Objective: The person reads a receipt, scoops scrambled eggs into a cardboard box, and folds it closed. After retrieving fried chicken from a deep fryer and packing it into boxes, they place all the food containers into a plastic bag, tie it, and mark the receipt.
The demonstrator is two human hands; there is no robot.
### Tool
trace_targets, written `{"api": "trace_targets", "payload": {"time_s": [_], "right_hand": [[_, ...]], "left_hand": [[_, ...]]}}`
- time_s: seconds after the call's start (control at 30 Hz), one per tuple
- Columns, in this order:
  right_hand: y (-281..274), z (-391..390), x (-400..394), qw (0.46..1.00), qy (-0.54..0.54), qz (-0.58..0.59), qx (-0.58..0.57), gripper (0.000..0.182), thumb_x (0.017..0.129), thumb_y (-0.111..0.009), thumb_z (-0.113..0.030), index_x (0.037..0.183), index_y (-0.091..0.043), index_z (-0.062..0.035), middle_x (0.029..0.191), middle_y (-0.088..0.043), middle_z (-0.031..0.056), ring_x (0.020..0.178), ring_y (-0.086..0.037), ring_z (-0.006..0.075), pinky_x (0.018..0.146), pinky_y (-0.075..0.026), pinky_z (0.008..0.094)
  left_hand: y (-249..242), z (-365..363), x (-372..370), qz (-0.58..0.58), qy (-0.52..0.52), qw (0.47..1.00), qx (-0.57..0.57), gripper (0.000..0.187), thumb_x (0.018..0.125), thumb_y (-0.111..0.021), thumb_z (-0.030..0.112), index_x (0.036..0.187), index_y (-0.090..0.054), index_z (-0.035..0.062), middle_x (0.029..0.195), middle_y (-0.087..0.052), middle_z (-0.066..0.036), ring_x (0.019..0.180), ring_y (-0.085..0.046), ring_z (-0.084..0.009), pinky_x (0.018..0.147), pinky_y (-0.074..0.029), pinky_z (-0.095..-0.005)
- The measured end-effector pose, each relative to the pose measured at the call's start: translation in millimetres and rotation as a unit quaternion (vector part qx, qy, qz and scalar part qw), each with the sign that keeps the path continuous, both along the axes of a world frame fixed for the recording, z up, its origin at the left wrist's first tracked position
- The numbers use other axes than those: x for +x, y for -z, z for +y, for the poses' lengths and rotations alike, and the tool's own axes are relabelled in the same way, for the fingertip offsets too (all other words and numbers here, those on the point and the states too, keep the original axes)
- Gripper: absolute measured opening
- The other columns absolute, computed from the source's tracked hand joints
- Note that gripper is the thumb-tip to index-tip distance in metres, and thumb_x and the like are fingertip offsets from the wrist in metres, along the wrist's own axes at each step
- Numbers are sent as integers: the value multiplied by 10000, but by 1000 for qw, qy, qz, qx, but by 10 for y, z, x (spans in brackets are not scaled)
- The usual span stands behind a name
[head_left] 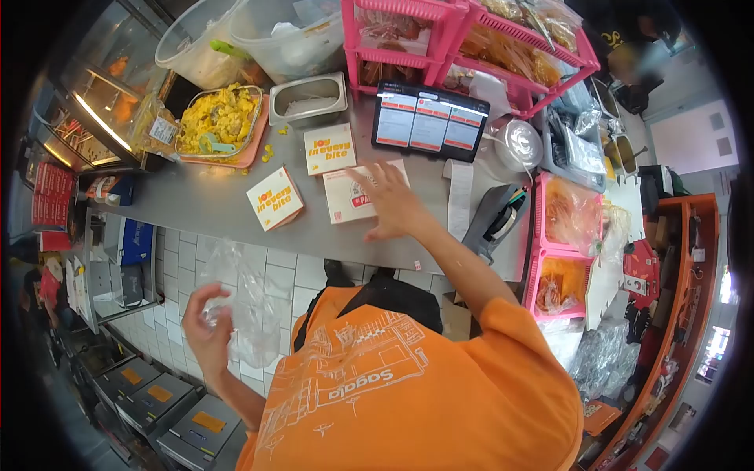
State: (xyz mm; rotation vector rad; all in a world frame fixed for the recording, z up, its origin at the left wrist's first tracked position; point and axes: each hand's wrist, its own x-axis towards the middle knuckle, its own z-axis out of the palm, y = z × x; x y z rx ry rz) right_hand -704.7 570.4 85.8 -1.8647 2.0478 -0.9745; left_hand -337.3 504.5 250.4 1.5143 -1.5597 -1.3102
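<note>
My left hand (pixel 209 330) is off the counter's front edge at the left, its fingers curled on a clear plastic bag (pixel 255 322) that hangs loose over the tiled floor. With fingers spread, my right hand (pixel 390 200) lies over a white cardboard box (pixel 345 204) with a red printed logo; the thumb is by its front edge. Two smaller white boxes with yellow and orange lettering are close by: one box (pixel 330 149) behind it, another box (pixel 275 198) to its left, turned at an angle.
A tray of yellow food (pixel 220 118) with a green-handled utensil stands back left, beside a metal pan (pixel 308 100). A tablet (pixel 428 118), paper receipt (pixel 459 196) and dark tape dispenser (pixel 495 224) are to the right. Pink baskets (pixel 540 235) line the right side.
</note>
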Motion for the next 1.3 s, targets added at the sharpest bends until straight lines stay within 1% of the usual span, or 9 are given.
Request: {"api": "trace_targets", "payload": {"time_s": [0.1,0.4,0.57,0.7,0.77,0.9,0.97,1.07,1.3], "right_hand": [[302,-234,73,930,7,368,2,1031,587,-839,-405,1462,-373,-124,1252,-491,212,1166,-479,413,1052,-365,498],[-639,234,132,962,71,-134,225,960,599,-819,-325,1447,-417,-122,1326,-512,226,1226,-511,343,1034,-414,430],[-707,228,724,601,-184,-737,248,690,814,-705,-250,1429,-435,-88,1368,-523,158,1248,-516,240,1047,-428,401],[-444,-169,959,805,-36,-572,152,555,909,-616,-195,1417,-440,-58,1329,-541,169,1214,-547,260,1047,-443,380],[-581,-241,873,444,115,-887,-60,440,974,-533,-188,1390,-482,-55,1323,-553,171,1208,-556,280,1046,-454,389],[-635,-322,1067,510,181,-811,-221,427,879,-677,-317,1150,-589,2,1079,-643,143,1056,-617,290,937,-491,363],[-196,-433,1074,878,440,-188,-3,411,857,-711,-250,1151,-592,11,1053,-658,137,1037,-624,295,875,-513,379],[-149,-242,1024,942,291,-123,111,387,845,-741,-228,1121,-611,11,1074,-661,138,1018,-629,295,864,-496,400],[-167,-188,1198,722,120,-632,-257,237,811,-711,-130,993,-677,18,1053,-685,168,979,-642,297,899,-469,431]], "left_hand": [[-241,-58,-389,-68,122,990,0,368,766,-701,-16,1123,-623,22,1028,-647,-81,756,-565,-107,729,-477,-259],[-121,-210,-679,-167,223,936,-217,450,718,-626,-83,1150,-629,42,1028,-662,-79,837,-566,-141,792,-456,-270],[-213,174,-1035,6,356,878,-321,393,777,-596,-29,1145,-642,102,1060,-659,-95,897,-629,-262,832,-488,-353],[-62,683,-694,-161,495,845,-120,254,811,-681,84,1065,-684,83,1042,-692,-72,935,-669,-268,758,-541,-320],[360,319,-571,-197,166,898,-356,187,807,-711,116,988,-690,72,901,-680,-105,809,-655,-288,671,-518,-332],[752,24,-412,-142,143,866,-458,157,783,-720,26,726,-573,25,665,-527,-113,506,-486,-262,452,-343,-341],[433,336,-642,-168,123,860,-466,215,779,-732,28,700,-532,22,639,-479,-106,479,-432,-266,439,-290,-363],[335,331,-744,-41,-68,906,-416,326,730,-843,169,763,-555,19,673,-512,-67,537,-480,-208,479,-342,-323],[1158,-266,-778,245,112,950,-160,419,721,-826,210,981,-544,39,860,-543,-38,782,-543,-169,772,-461,-290]]}}
